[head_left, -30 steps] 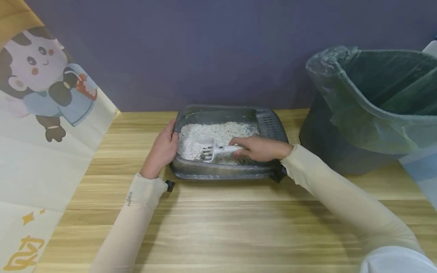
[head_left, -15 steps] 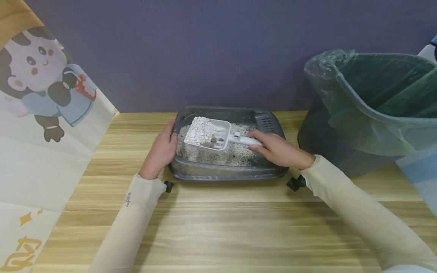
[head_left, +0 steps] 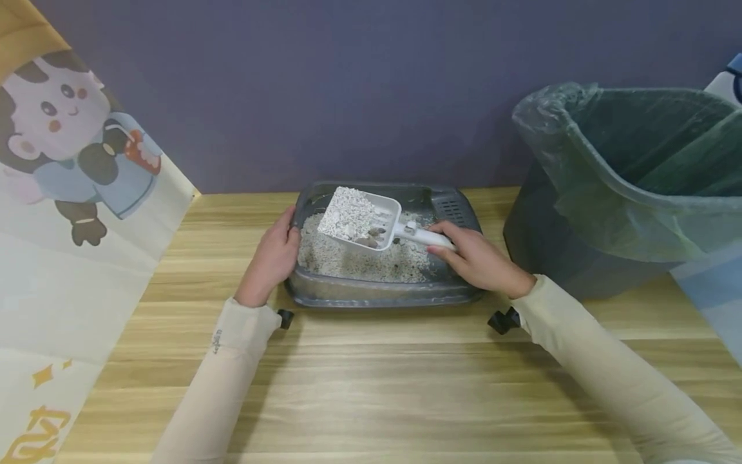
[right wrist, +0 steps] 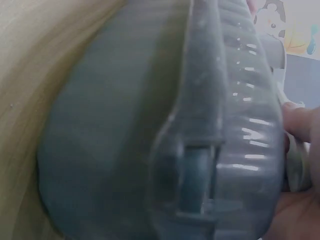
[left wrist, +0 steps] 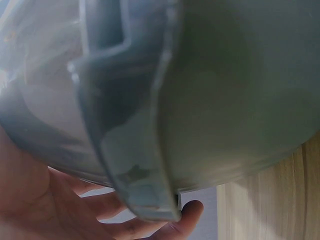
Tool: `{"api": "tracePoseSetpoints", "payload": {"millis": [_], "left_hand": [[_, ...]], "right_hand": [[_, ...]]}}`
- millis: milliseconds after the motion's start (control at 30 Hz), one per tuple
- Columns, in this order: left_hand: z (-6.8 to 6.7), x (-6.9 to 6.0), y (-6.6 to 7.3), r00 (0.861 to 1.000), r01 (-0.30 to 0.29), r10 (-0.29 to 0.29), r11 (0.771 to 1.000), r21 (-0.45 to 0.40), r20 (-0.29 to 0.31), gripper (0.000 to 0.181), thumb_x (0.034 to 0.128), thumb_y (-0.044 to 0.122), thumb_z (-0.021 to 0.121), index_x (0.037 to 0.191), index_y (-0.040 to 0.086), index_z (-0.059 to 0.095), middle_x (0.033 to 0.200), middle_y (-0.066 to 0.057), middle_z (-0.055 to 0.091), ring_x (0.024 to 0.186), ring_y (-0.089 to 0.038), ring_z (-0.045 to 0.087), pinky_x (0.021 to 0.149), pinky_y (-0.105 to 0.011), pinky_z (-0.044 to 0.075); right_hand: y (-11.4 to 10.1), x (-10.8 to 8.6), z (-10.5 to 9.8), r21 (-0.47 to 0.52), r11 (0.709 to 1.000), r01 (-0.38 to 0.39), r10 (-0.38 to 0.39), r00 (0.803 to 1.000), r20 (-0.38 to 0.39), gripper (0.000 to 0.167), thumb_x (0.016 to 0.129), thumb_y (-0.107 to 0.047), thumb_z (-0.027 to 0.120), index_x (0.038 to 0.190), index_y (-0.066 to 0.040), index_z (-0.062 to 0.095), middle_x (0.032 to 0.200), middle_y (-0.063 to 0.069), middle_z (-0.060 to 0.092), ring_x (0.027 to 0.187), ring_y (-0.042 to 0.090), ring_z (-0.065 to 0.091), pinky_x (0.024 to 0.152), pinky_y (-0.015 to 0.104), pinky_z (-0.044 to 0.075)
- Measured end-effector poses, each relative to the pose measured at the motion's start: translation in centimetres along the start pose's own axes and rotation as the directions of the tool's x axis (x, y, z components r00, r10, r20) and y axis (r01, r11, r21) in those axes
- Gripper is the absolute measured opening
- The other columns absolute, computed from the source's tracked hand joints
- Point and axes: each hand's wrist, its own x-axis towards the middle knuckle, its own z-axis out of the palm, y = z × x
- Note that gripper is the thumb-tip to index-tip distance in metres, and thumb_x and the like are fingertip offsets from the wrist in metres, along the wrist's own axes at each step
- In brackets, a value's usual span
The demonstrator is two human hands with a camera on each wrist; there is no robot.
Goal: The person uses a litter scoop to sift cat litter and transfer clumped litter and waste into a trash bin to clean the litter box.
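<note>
A grey litter box (head_left: 382, 300) holds pale granular litter (head_left: 394, 265), with a slotted panel at its right end. My left hand (head_left: 271, 258) grips the left end of the box, and its fingers wrap the rim in the left wrist view (left wrist: 120, 220). A white litter scoop (head_left: 426, 237) is raised above the litter, its handle held by my right hand (head_left: 484, 258). White litter heaps the scoop's far end, and a few brownish clumps lie near its slots. In the right wrist view the box wall (right wrist: 115, 135) covers most of the scoop.
At the right stands a dark bin (head_left: 556, 238) lined with a translucent green bag (head_left: 614, 212). Behind the box rises a purple-grey wall (head_left: 359, 90). A cartoon-printed panel (head_left: 81, 283) borders the wooden table (head_left: 371, 386) on the left.
My right hand has lifted the loaded scoop out of the litter and drawn it slightly right, tilting it. The left hand has stayed on the box's left end.
</note>
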Motion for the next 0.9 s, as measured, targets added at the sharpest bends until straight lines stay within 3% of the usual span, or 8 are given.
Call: {"api": "tracePoseSetpoints", "payload": {"millis": [200,533,900], "left_hand": [[-0.09,-0.21,0.02,1.000,-0.001,0.001,1.000,0.010,-0.008,0.053,0.1018,0.021,0.030,0.152,0.007,0.016,0.151,-0.020,0.024,0.136,-0.037,0.025,0.111,-0.050,0.020],[-0.19,-0.12,0.08,1.000,0.006,-0.006,1.000,0.019,-0.007,0.053,0.1019,0.022,0.030,0.152,0.008,0.016,0.151,-0.019,0.024,0.136,-0.036,0.025,0.111,-0.050,0.020],[-0.09,0.01,0.07,1.000,-0.001,0.001,1.000,0.016,0.004,0.054,0.1020,0.022,0.030,0.151,0.007,0.016,0.152,-0.019,0.023,0.137,-0.036,0.024,0.111,-0.049,0.019]], "right_hand": [[-0.04,0.00,0.04,0.032,0.999,0.011,-0.009,0.999,-0.044,0.032,0.099,-0.030,0.049,0.125,-0.012,0.050,0.079,-0.001,0.052,0.050,0.014,0.043,0.045,0.030,0.039],[-0.03,0.00,-0.37,0.015,0.999,0.049,-0.047,0.993,-0.112,0.027,0.098,-0.024,0.052,0.121,-0.009,0.055,0.086,-0.001,0.054,0.057,0.012,0.046,0.051,0.031,0.041],[-0.12,-0.05,-0.39,0.023,0.999,0.048,-0.045,0.991,-0.128,0.026,0.099,-0.025,0.050,0.120,-0.013,0.058,0.081,-0.003,0.053,0.055,0.012,0.043,0.051,0.031,0.039]]}}
